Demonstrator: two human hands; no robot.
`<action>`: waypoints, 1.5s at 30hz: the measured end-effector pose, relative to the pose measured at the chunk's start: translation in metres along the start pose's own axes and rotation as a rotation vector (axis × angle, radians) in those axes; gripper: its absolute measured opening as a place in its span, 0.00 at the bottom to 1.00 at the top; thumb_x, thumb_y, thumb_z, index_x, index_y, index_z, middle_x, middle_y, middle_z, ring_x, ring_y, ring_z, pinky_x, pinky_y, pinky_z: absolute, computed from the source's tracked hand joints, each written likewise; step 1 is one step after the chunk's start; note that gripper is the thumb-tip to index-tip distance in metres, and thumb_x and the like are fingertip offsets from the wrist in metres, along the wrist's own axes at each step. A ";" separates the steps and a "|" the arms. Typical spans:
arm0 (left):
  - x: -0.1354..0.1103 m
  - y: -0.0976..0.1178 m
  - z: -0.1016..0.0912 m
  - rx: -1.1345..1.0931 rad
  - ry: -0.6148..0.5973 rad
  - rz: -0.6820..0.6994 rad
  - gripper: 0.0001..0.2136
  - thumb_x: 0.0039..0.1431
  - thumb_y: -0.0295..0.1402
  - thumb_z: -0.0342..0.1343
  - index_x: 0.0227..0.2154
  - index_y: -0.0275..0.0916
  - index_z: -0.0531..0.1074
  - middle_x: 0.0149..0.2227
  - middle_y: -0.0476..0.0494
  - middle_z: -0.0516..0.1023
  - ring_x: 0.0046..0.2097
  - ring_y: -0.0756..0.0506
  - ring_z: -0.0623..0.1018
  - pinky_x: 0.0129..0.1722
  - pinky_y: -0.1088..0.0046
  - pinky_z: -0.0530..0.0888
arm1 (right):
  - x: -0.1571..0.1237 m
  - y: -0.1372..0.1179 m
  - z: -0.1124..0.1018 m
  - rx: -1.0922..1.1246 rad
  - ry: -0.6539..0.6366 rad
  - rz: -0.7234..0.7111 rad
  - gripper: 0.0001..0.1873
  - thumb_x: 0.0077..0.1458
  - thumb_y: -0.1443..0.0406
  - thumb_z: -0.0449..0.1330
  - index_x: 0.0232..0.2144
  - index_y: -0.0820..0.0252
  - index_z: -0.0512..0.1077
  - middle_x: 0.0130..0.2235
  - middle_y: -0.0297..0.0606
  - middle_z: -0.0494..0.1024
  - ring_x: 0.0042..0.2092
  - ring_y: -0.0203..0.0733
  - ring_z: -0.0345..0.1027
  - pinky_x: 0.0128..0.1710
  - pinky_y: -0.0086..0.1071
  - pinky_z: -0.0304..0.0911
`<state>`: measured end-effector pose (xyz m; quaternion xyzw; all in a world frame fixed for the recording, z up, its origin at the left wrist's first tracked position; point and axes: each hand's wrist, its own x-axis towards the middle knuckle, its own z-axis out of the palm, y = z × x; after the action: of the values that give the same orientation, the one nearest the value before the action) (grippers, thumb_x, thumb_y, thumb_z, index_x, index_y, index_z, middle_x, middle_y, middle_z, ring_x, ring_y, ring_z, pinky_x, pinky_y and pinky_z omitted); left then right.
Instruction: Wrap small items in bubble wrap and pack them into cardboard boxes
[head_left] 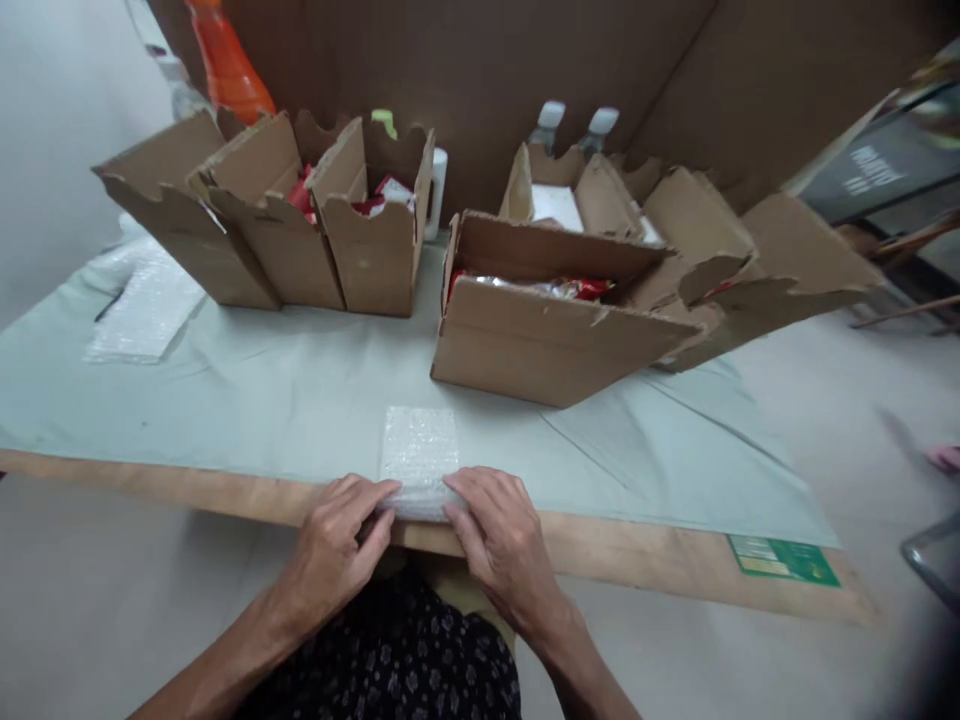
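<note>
Each grip was closed on the near end of a bubble wrap sheet [420, 445]. The left hand [337, 545] curled its fingers over the sheet's 7 o'clock corner. The right hand [499, 540] pressed its fingertips on the 5 o'clock corner, so the two hands pinched a soft, bunched fold between them. The sheet was one clear, knobbly rectangle of plastic, lying flat toward 12 o'clock from the hands at the near edge of the desk [187, 490].

The desk showed a bare, smooth wooden strip along that edge. Over the rest lay a pale green cloth [300, 390], matte and creased. Under the wrists was a dark garment [397, 660] with a small floral print.

At 3 o'clock one glossy green label [784, 558] was stuck to the wood. At 10 o'clock, well apart, lay a second bubble wrap sheet [146, 310], also flat.

At 11 o'clock stood three open cardboard boxes [300, 250] side by side and touching, brown and rough, with ragged torn rims. Red packets showed inside two of them.

At 1 o'clock a larger cardboard box [540, 340] held shiny red and silver packets. More torn boxes crowded behind it and to its right, their number hard to tell.

Behind the rows were one orange plastic bottle [229, 65], one white cylinder [437, 190] and two clear bottles with pale caps [551, 115].
</note>
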<state>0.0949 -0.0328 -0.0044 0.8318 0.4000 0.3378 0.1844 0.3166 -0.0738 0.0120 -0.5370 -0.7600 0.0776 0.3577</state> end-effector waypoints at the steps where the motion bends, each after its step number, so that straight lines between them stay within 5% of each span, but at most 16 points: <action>1: 0.004 -0.002 0.002 0.010 0.014 -0.012 0.11 0.67 0.26 0.54 0.49 0.38 0.75 0.34 0.45 0.81 0.35 0.46 0.80 0.36 0.69 0.79 | 0.000 0.001 -0.001 -0.024 0.031 -0.006 0.10 0.68 0.69 0.56 0.50 0.58 0.72 0.47 0.44 0.81 0.48 0.48 0.73 0.47 0.43 0.69; 15: 0.013 -0.018 0.013 0.103 0.097 -0.004 0.11 0.69 0.33 0.53 0.52 0.41 0.73 0.31 0.48 0.80 0.28 0.48 0.80 0.30 0.75 0.79 | 0.000 0.016 0.012 -0.098 -0.177 -0.050 0.18 0.61 0.72 0.60 0.53 0.56 0.72 0.55 0.43 0.80 0.60 0.52 0.69 0.56 0.49 0.67; 22: 0.017 -0.006 -0.010 0.055 -0.023 0.022 0.20 0.63 0.30 0.59 0.57 0.41 0.71 0.56 0.34 0.77 0.56 0.37 0.78 0.54 0.56 0.78 | 0.012 0.018 0.005 0.100 -0.178 0.041 0.14 0.66 0.70 0.58 0.52 0.56 0.74 0.48 0.40 0.84 0.55 0.49 0.73 0.54 0.47 0.68; 28: 0.031 -0.013 -0.005 0.021 -0.049 -0.036 0.13 0.67 0.27 0.55 0.53 0.38 0.72 0.37 0.44 0.81 0.38 0.45 0.78 0.40 0.64 0.76 | 0.017 0.023 0.005 0.064 -0.108 0.076 0.13 0.68 0.65 0.58 0.53 0.56 0.73 0.50 0.44 0.81 0.54 0.50 0.73 0.53 0.48 0.67; 31: 0.040 -0.021 0.003 0.101 -0.026 -0.055 0.12 0.68 0.29 0.54 0.51 0.36 0.73 0.36 0.43 0.81 0.37 0.44 0.78 0.39 0.63 0.75 | 0.018 0.023 0.007 -0.040 -0.072 0.010 0.15 0.66 0.65 0.60 0.54 0.58 0.73 0.56 0.49 0.77 0.57 0.53 0.70 0.54 0.49 0.66; 36: 0.042 -0.026 0.003 0.096 -0.007 -0.134 0.12 0.68 0.32 0.54 0.50 0.36 0.74 0.40 0.41 0.79 0.40 0.43 0.78 0.43 0.62 0.78 | 0.032 0.027 0.017 -0.140 -0.235 -0.085 0.16 0.65 0.68 0.60 0.55 0.59 0.74 0.58 0.49 0.78 0.62 0.57 0.67 0.56 0.52 0.64; 41: 0.027 -0.018 -0.009 -0.134 0.072 -0.365 0.19 0.65 0.36 0.58 0.57 0.36 0.70 0.45 0.39 0.80 0.40 0.45 0.80 0.41 0.65 0.81 | 0.040 0.028 0.022 0.064 -0.060 0.140 0.12 0.68 0.67 0.57 0.49 0.55 0.77 0.46 0.42 0.84 0.50 0.49 0.76 0.51 0.46 0.69; 45: 0.019 0.001 -0.002 -0.440 -0.032 -0.517 0.19 0.66 0.36 0.57 0.58 0.38 0.70 0.51 0.36 0.82 0.50 0.42 0.83 0.50 0.61 0.81 | 0.028 0.013 0.023 0.338 -0.027 0.413 0.11 0.67 0.62 0.57 0.47 0.56 0.77 0.42 0.39 0.83 0.44 0.45 0.77 0.45 0.39 0.72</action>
<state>0.1026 -0.0178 0.0055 0.6484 0.5123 0.3451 0.4451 0.3077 -0.0381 0.0010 -0.6123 -0.6154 0.2818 0.4087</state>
